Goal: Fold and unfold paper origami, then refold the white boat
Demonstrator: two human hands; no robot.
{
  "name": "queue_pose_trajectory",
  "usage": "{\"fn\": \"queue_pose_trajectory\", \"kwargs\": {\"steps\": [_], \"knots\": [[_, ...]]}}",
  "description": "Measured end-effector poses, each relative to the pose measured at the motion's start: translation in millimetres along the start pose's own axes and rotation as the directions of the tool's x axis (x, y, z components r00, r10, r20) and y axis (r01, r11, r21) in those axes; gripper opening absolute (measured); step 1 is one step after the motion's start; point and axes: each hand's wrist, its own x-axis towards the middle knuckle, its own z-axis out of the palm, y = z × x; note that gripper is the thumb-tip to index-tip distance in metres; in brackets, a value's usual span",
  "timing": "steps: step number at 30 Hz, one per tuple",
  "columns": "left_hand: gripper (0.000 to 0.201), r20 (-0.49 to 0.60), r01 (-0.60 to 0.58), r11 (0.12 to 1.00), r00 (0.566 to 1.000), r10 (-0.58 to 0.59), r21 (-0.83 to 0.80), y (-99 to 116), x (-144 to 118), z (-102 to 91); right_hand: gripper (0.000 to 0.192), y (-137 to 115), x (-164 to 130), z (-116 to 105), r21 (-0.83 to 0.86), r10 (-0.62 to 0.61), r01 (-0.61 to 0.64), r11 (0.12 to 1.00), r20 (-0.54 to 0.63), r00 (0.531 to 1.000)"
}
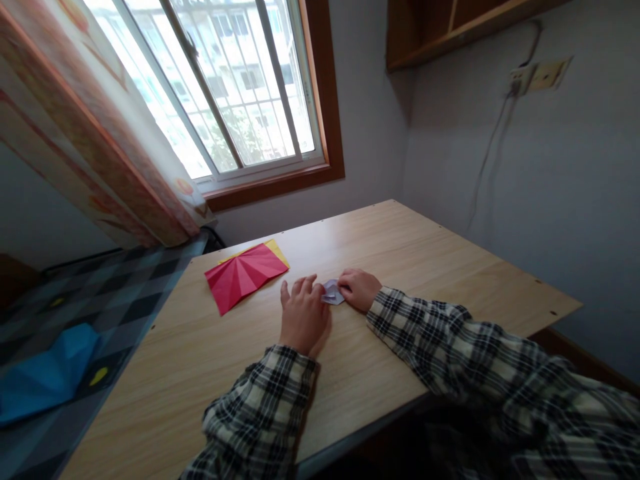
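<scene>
A small piece of folded pale lilac paper (333, 292) lies on the wooden table (380, 247) between my two hands. My left hand (303, 312) is at its left edge, thumb side pressed against the paper while the other fingers are raised and curled. At the paper's right edge, my right hand (361, 289) pinches it with closed fingers. Just left of my hands rests a creased red sheet of paper (245, 275), with a yellow sheet (278, 252) partly hidden beneath it.
Left of the table is a checked cloth surface (145, 280) with a creased blue paper (55, 373) on it. Behind stand a window (240, 87) and a curtain (100, 127). A wooden shelf (425, 53) and a socket with a cord (523, 79) are on the right wall.
</scene>
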Motion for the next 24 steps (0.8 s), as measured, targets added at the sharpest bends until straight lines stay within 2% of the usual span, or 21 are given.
{"fn": "queue_pose_trajectory", "kwargs": {"steps": [5,11,17,24], "knots": [[0.016,0.006,-0.031,0.999,0.999,0.032,-0.029,-1.6,1.7,1.4,0.02,0.0,0.5,0.4,0.01,0.005,-0.005,1.0,-0.004,1.0],[0.023,0.014,-0.007,0.996,1.0,0.009,-0.092,-3.2,-0.4,10.0,0.02,-0.8,-0.2,-1.5,0.021,-0.018,0.018,1.0,-0.006,1.0],[0.025,0.025,0.002,0.974,1.0,0.004,-0.226,-13.5,2.0,23.2,0.02,-1.6,-1.5,-1.7,0.03,-0.042,0.042,0.999,-0.009,0.999],[0.013,-0.069,0.055,0.909,0.993,-0.091,-0.413,-16.2,5.7,21.0,0.018,-4.5,-3.6,-3.8,0.051,-0.029,0.03,0.998,-0.033,0.999]]}}
